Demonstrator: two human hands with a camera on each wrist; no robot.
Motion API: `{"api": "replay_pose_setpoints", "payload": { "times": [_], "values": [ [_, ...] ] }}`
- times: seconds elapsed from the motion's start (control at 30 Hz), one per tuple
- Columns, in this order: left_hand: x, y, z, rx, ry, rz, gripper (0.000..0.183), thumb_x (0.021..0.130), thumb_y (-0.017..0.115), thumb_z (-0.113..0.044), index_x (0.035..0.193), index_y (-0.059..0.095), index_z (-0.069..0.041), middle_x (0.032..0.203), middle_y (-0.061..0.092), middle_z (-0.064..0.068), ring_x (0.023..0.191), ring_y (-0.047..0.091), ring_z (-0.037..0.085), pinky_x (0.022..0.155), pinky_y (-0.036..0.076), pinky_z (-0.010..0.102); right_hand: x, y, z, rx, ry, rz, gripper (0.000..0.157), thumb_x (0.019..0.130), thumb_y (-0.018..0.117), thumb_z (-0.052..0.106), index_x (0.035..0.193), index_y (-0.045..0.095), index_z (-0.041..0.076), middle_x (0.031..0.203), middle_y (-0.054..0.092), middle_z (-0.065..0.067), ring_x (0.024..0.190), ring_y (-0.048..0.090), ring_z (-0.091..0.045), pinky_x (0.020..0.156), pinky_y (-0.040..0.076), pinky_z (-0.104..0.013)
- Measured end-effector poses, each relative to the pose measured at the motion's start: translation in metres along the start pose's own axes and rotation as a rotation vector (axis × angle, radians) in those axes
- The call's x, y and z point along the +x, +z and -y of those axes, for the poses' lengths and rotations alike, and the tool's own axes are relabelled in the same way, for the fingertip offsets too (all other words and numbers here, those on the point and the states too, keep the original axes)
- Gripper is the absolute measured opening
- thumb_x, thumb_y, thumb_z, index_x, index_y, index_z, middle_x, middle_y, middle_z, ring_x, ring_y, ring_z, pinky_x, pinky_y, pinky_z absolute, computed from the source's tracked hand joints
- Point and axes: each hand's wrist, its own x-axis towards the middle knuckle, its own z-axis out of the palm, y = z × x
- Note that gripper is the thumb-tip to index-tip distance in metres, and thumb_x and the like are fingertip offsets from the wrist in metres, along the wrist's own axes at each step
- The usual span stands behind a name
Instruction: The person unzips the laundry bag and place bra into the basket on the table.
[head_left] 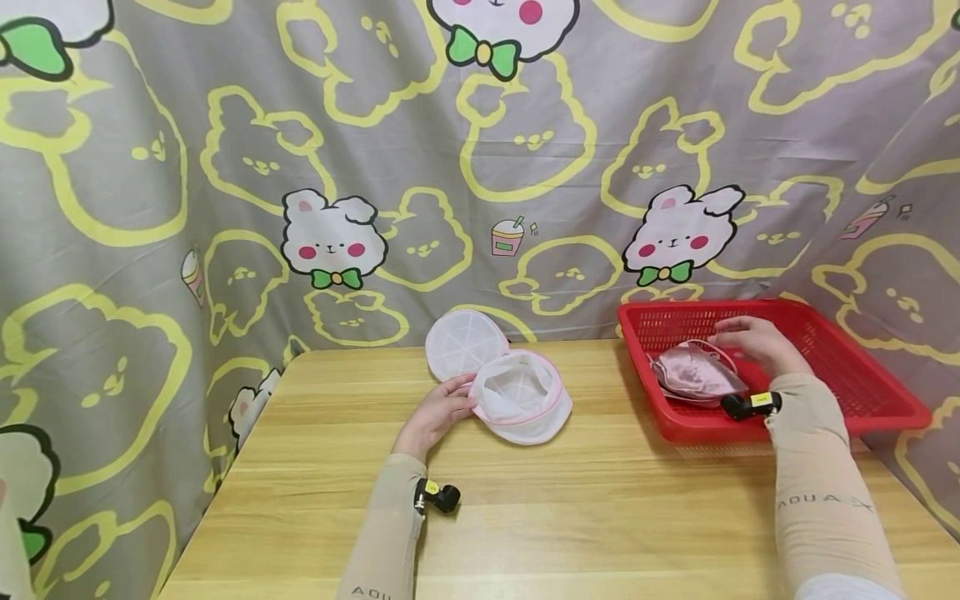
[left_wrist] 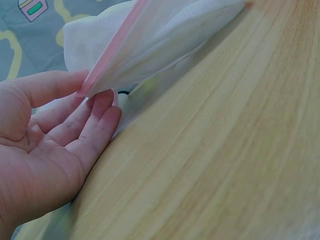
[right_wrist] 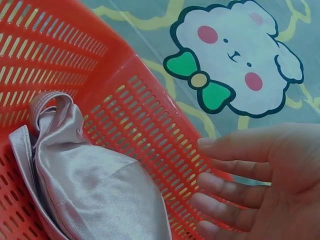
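A white mesh laundry bag point(head_left: 532, 429) with pink zipper trim sits unzipped on the table, its round lid point(head_left: 463, 343) folded back behind it. My left hand point(head_left: 441, 412) pinches the pink-edged rim point(left_wrist: 107, 62) between thumb and fingers, at the bag's left side. To the right, a shiny pink satin garment, seemingly a bra point(head_left: 693, 371), lies in the red basket point(head_left: 712, 429); a cup and a looped strap point(right_wrist: 52, 102) show in the right wrist view. Over the basket my right hand point(head_left: 761, 346) hovers beside the satin with fingers spread, holding nothing.
Both the bag and the basket rest on a light wooden table point(head_left: 525, 525). A grey curtain point(head_left: 450, 167) with cartoon prints hangs behind the table and along both sides. The basket has slotted walls and a raised rim.
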Motion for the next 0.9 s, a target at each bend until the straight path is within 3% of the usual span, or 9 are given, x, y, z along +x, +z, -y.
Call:
{"api": "replay_pose_setpoints", "payload": {
  "times": [0.4,0.6,0.77,0.9],
  "values": [
    [-0.005,-0.002,-0.007,0.017,-0.019,0.045,0.053,0.084,0.052,0.004,0.134,0.037,-0.007,0.120,0.052,0.015,0.093,0.060,0.017,0.091,0.047,0.039,-0.007,0.000,0.005,-0.009,-0.030,-0.027,0.077,0.084,0.053,0.048,0.137,0.026,-0.001,0.136,0.032,-0.025,0.120,0.036,-0.040,0.096,0.040,-0.049],
    [-0.012,-0.005,-0.019,0.033,-0.063,0.050,0.054,0.087,0.052,-0.002,0.136,0.032,-0.007,0.118,0.055,0.010,0.092,0.061,0.018,0.095,0.042,0.047,-0.010,-0.001,0.005,0.000,-0.047,-0.033,0.077,0.086,0.048,0.051,0.138,0.024,-0.001,0.138,0.030,-0.026,0.122,0.035,-0.043,0.098,0.039,-0.050],
    [-0.022,-0.007,-0.037,0.059,-0.075,0.058,0.055,0.091,0.047,-0.009,0.140,0.024,-0.008,0.134,0.041,0.021,0.110,0.053,0.028,0.101,0.034,0.053,-0.018,0.001,0.013,-0.011,-0.093,-0.031,0.079,0.086,0.044,0.054,0.140,0.020,0.001,0.139,0.028,-0.026,0.121,0.035,-0.042,0.099,0.036,-0.051],
    [-0.024,-0.012,-0.043,0.044,-0.047,0.004,0.052,0.092,0.046,-0.011,0.140,0.026,-0.009,0.140,0.034,0.021,0.122,0.040,0.038,0.101,0.031,0.056,-0.026,0.006,0.030,-0.053,-0.134,-0.029,0.077,0.087,0.043,0.054,0.141,0.021,0.004,0.139,0.030,-0.024,0.121,0.034,-0.039,0.097,0.036,-0.054]
  ]
}}
